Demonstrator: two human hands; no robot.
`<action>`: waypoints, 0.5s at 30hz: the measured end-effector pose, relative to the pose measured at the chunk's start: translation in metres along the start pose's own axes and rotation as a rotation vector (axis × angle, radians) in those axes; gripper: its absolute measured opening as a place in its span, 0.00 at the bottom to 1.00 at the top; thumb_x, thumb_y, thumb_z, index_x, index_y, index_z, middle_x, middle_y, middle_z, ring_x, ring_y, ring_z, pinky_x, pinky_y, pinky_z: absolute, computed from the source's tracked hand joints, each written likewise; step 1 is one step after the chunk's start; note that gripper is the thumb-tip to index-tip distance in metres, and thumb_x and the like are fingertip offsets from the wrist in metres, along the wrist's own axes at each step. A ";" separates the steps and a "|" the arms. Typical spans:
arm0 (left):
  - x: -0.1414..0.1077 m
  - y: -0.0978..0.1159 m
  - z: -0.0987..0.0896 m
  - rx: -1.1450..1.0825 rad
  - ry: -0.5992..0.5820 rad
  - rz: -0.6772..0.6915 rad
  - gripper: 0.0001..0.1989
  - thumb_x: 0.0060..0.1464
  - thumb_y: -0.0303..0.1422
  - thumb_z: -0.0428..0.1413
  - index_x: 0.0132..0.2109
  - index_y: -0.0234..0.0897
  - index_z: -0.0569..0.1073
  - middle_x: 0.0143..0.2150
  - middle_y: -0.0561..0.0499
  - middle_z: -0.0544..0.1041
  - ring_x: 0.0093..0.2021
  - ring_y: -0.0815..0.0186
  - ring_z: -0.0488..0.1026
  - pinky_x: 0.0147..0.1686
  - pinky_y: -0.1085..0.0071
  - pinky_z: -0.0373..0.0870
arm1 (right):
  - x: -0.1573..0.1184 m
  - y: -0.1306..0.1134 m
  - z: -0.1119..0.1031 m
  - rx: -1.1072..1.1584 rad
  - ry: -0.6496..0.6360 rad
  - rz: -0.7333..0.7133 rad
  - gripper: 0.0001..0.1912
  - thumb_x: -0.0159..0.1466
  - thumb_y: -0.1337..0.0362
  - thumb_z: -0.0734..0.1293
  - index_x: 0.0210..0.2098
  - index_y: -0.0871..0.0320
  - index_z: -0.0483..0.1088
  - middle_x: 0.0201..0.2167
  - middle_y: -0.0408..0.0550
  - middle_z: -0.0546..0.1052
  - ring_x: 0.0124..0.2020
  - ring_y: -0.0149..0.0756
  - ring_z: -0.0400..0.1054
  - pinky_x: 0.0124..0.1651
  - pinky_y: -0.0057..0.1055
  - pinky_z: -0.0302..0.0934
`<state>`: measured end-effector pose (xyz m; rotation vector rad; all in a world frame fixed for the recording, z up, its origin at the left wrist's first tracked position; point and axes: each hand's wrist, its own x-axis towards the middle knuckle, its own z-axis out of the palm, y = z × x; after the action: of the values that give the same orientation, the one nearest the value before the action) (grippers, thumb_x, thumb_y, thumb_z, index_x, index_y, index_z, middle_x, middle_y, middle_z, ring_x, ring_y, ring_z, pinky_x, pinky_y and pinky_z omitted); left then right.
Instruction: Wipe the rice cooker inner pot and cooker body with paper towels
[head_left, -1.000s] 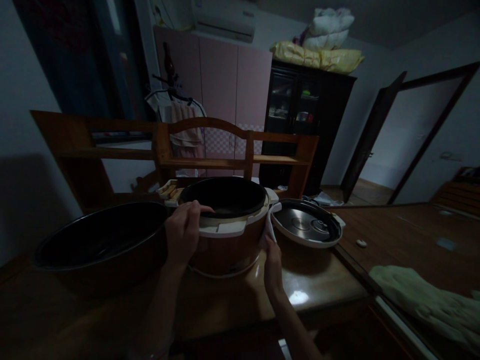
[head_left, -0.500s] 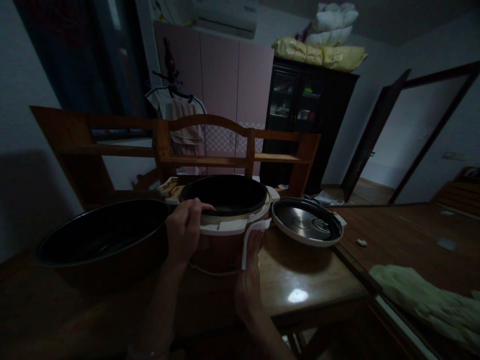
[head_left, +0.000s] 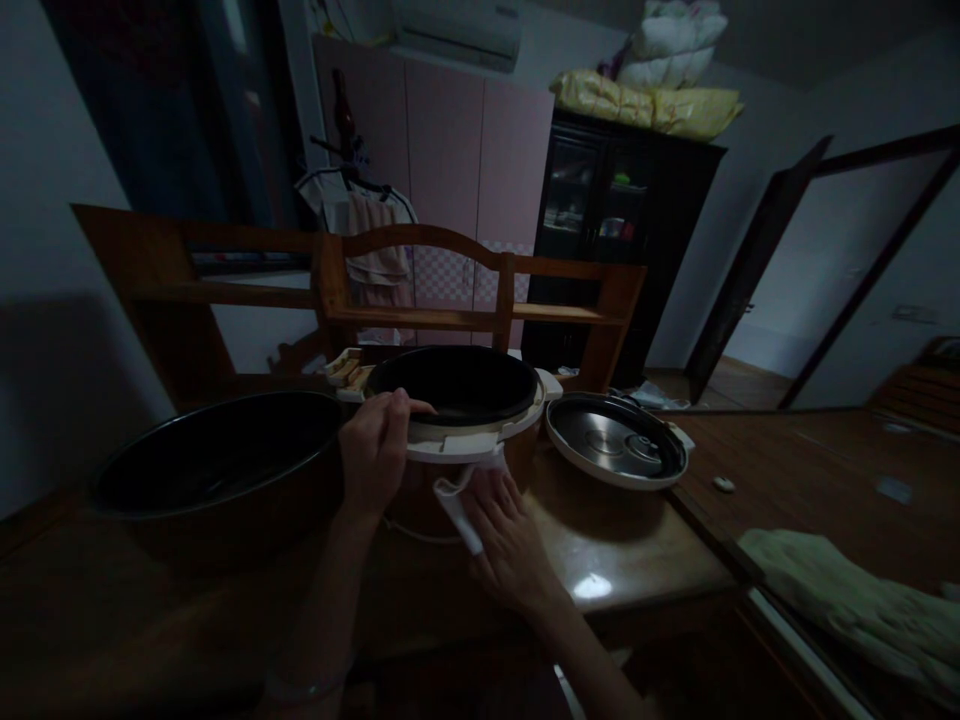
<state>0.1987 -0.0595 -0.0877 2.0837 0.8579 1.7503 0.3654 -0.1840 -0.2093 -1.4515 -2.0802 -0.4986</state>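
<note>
A rice cooker [head_left: 455, 447] with a dark body, a white rim and a black inside stands uncovered on the table. My left hand [head_left: 373, 450] grips its near left rim, the thumb and fingers closed over the edge. Against the cooker's front, below the rim, my right hand [head_left: 510, 535] presses a folded white cloth [head_left: 460, 516] with its fingers laid over it. Part of the cloth is hidden under that hand. To the right lies the round lid [head_left: 600, 450], its metal inner side up. A large dark pot [head_left: 217, 505] stands at the left, close to my left forearm.
The glossy wooden table [head_left: 600, 555] bears these things and has a wooden shelf rack [head_left: 420, 318] behind it. On the brown surface at the right lie a pale green cloth [head_left: 840, 590] and a small white object [head_left: 723, 484].
My right hand has slid the white cloth leftward from the cooker's right side to its front, turning its back upward. My left hand keeps its grip on the rim. The view has shifted slightly.
</note>
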 end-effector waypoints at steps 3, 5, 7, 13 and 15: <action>0.000 0.001 0.000 -0.007 0.005 0.007 0.25 0.67 0.40 0.41 0.35 0.40 0.81 0.39 0.50 0.82 0.46 0.63 0.76 0.51 0.68 0.66 | 0.015 -0.005 -0.009 -0.018 -0.080 -0.100 0.38 0.66 0.65 0.60 0.73 0.57 0.44 0.73 0.44 0.48 0.74 0.42 0.38 0.74 0.45 0.37; 0.000 0.001 0.000 -0.014 0.007 0.010 0.24 0.67 0.39 0.42 0.35 0.40 0.81 0.39 0.50 0.82 0.45 0.63 0.76 0.51 0.68 0.66 | 0.025 -0.009 -0.013 -0.030 -0.098 -0.138 0.37 0.68 0.65 0.60 0.73 0.58 0.44 0.73 0.44 0.49 0.73 0.39 0.40 0.74 0.41 0.36; 0.000 0.001 0.000 -0.018 0.000 0.005 0.24 0.67 0.39 0.42 0.36 0.40 0.81 0.39 0.50 0.82 0.44 0.63 0.76 0.50 0.68 0.66 | 0.030 -0.012 -0.015 -0.035 -0.104 -0.163 0.36 0.68 0.65 0.60 0.73 0.60 0.44 0.73 0.45 0.48 0.73 0.39 0.40 0.74 0.41 0.36; 0.000 0.002 -0.002 -0.003 -0.024 -0.001 0.24 0.68 0.41 0.42 0.36 0.40 0.81 0.41 0.50 0.82 0.44 0.63 0.76 0.51 0.68 0.66 | 0.031 -0.012 -0.020 -0.023 -0.135 -0.191 0.34 0.69 0.63 0.59 0.72 0.62 0.47 0.73 0.45 0.45 0.74 0.37 0.36 0.74 0.39 0.35; 0.000 0.002 -0.003 -0.009 -0.029 0.001 0.24 0.68 0.40 0.42 0.37 0.40 0.81 0.41 0.50 0.82 0.43 0.64 0.76 0.50 0.68 0.66 | 0.028 -0.010 -0.022 0.007 -0.159 -0.218 0.34 0.68 0.63 0.59 0.71 0.63 0.48 0.73 0.47 0.47 0.74 0.37 0.36 0.74 0.39 0.36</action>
<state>0.1968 -0.0617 -0.0856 2.0987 0.8390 1.7171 0.3537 -0.1796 -0.1748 -1.3036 -2.3795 -0.4715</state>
